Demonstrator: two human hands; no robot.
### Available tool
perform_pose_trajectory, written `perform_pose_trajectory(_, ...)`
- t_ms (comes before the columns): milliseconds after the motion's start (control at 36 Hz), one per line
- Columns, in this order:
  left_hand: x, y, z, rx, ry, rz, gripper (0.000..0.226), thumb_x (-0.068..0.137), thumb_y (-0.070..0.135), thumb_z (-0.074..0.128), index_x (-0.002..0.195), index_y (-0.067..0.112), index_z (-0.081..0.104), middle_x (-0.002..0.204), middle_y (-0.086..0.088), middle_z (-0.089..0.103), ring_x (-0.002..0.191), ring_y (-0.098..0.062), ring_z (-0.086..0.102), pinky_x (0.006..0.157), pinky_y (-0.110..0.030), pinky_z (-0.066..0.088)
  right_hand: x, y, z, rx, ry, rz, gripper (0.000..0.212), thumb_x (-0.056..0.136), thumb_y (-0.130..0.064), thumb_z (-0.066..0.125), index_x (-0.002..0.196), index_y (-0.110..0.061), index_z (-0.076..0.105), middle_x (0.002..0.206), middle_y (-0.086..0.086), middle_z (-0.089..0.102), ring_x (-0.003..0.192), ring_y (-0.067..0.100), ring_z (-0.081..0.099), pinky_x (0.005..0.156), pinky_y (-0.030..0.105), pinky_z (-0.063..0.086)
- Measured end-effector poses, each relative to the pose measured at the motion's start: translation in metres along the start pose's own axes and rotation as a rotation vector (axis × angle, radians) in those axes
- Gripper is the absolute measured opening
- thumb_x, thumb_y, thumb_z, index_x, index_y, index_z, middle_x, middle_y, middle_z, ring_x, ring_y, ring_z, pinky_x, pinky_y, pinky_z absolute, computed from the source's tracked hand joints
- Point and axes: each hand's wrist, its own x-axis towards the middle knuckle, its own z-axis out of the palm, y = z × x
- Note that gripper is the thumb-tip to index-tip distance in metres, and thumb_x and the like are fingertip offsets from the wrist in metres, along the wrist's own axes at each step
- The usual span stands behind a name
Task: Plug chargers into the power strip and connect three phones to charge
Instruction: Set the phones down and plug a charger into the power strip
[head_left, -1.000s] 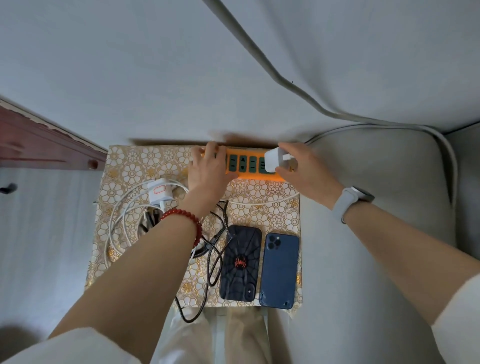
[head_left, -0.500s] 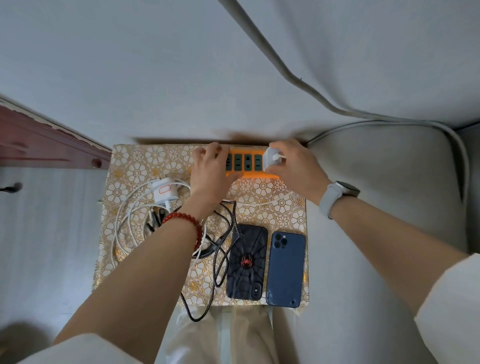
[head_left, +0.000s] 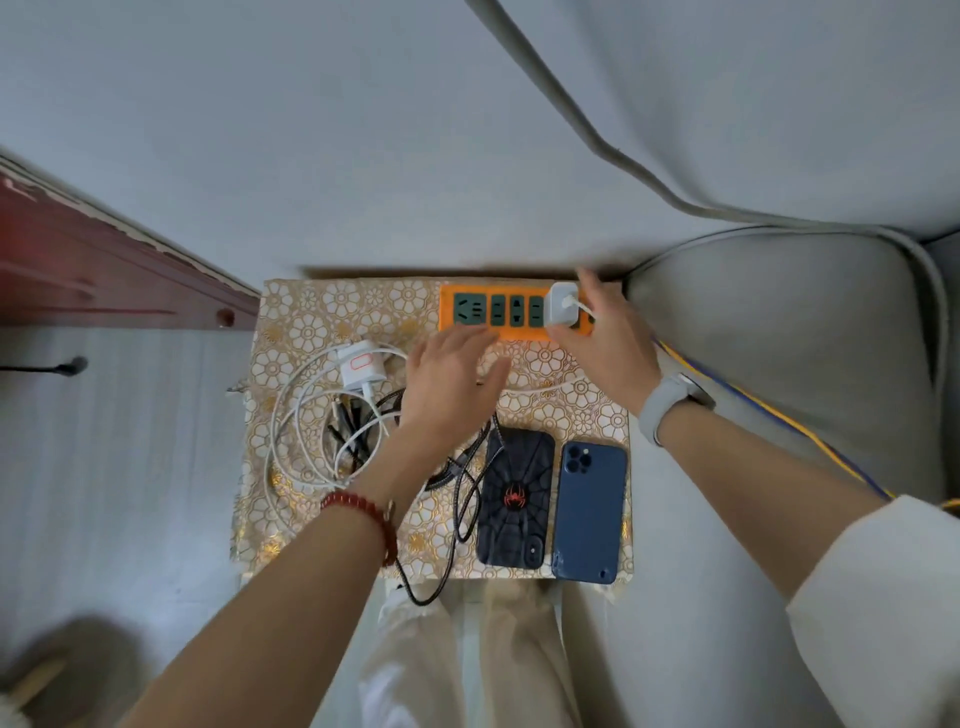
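Note:
An orange power strip (head_left: 498, 312) lies at the back of the small table. A white charger (head_left: 563, 304) sits in its rightmost socket, cable trailing to the right. My right hand (head_left: 608, 343) is just right of it with fingers spread, the thumb near the charger's lower edge. My left hand (head_left: 452, 384) hovers open below the strip, holding nothing. A second white charger (head_left: 362, 366) lies left among white cables (head_left: 291, 441). A black spider-case phone (head_left: 514, 499) and a blue phone (head_left: 589, 514) lie face down at the front right. I see no third phone.
The table wears a gold flower-patterned cloth (head_left: 311, 322). Black braided cables (head_left: 467, 483) tangle under my left wrist and hang over the front edge. A grey cushion (head_left: 779, 364) adjoins the right side, a red-brown wooden piece (head_left: 104, 270) stands left. A yellow-blue cord (head_left: 753, 410) crosses the cushion.
The white charger went from my right hand into the strip's right end socket. My right fingers have spread off it. My left hand left the strip and drew back toward me.

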Motion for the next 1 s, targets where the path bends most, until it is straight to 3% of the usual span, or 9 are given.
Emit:
perform_pose_trajectory(56,-0.023,0.004,0.003,0.016,0.000,0.047,0.041,0.092,0.038,0.047,0.129,0.022,0.051,0.137,0.004,0.050,0.135,-0.015,0.034,0.114,-0.050,0.013,-0.016,0.001,0.005,0.303,0.071,0.145,0.074,0.082,-0.026,0.066,0.142,-0.018,0.024,0.142,0.007,0.039,0.128,0.021,0.041,0.100,0.035,0.041)
perform_pose_trajectory(194,-0.051,0.005,0.012,-0.003,-0.048,-0.049,0.056,0.091,0.030,0.050,0.143,0.019,0.031,0.148,0.000,0.033,0.139,-0.017,0.027,0.114,-0.046,0.016,-0.049,-0.005,0.013,0.659,0.027,0.539,0.022,0.090,-0.013,0.052,0.110,-0.006,0.053,0.102,0.012,0.066,0.093,0.026,0.064,0.086,0.037,0.051)
perform_pose_trajectory(333,-0.042,0.014,-0.001,-0.003,-0.145,-0.013,0.077,0.084,0.008,0.045,0.148,0.022,0.006,0.156,0.002,0.016,0.144,-0.017,0.005,0.116,-0.051,0.008,-0.055,-0.045,-0.011,1.176,-0.061,0.479,0.015,0.096,-0.011,0.042,0.104,-0.003,0.053,0.083,0.014,0.067,0.080,0.028,0.069,0.079,0.040,0.056)
perform_pose_trajectory(417,-0.034,0.016,-0.014,-0.073,-0.116,0.039,0.049,0.091,0.009,0.043,0.137,0.020,0.036,0.130,0.000,0.054,0.128,-0.019,0.043,0.113,-0.053,0.020,-0.048,-0.056,-0.029,1.487,-0.067,0.487,0.019,0.098,-0.014,0.038,0.102,0.000,0.050,0.080,0.013,0.070,0.075,0.024,0.071,0.071,0.037,0.060)
perform_pose_trajectory(528,-0.026,0.009,-0.050,-0.180,0.042,-0.045,0.021,0.095,0.011,0.045,0.106,0.007,0.063,0.098,-0.008,0.068,0.078,-0.018,0.061,0.073,-0.031,0.052,-0.046,-0.057,-0.036,1.762,-0.072,0.506,0.027,0.096,-0.024,0.042,0.095,-0.001,0.055,0.078,0.011,0.073,0.077,0.023,0.072,0.072,0.035,0.060)
perform_pose_trajectory(611,-0.023,0.006,-0.075,-0.257,0.058,-0.149,0.020,0.094,0.012,0.048,0.102,0.010,0.066,0.096,-0.004,0.070,0.070,-0.017,0.062,0.061,-0.027,0.052,-0.052,-0.059,-0.029,1.687,-0.107,0.475,0.022,0.087,-0.026,0.054,0.100,-0.008,0.056,0.093,0.011,0.072,0.090,0.021,0.069,0.079,0.033,0.058)
perform_pose_trajectory(750,-0.016,0.020,-0.105,-0.517,0.086,-0.234,0.013,0.088,0.019,0.058,0.092,0.023,0.070,0.085,0.000,0.071,0.081,-0.031,0.068,0.082,-0.050,0.054,-0.065,-0.074,-0.004,1.046,-0.222,0.295,0.028,0.091,-0.011,0.051,0.118,-0.015,0.054,0.120,0.005,0.059,0.108,0.020,0.057,0.092,0.035,0.049)
perform_pose_trajectory(889,-0.007,0.032,-0.128,-0.889,0.067,-0.256,0.011,0.084,0.011,0.064,0.080,0.018,0.071,0.072,0.002,0.070,0.068,-0.011,0.069,0.081,-0.028,0.054,-0.070,-0.102,0.007,0.701,-0.319,0.096,0.033,0.092,-0.011,0.048,0.125,-0.019,0.053,0.126,0.001,0.057,0.113,0.034,0.051,0.074,0.023,0.042)
perform_pose_trajectory(1000,-0.003,0.030,-0.135,-0.986,0.098,-0.326,0.007,0.082,0.014,0.066,0.080,0.017,0.071,0.069,0.005,0.070,0.068,-0.005,0.066,0.074,-0.018,0.048,-0.072,-0.116,0.009,0.634,-0.372,0.010,0.021,0.091,-0.014,0.051,0.108,-0.011,0.062,0.121,0.005,0.060,0.099,0.012,0.056,0.075,0.017,0.041)
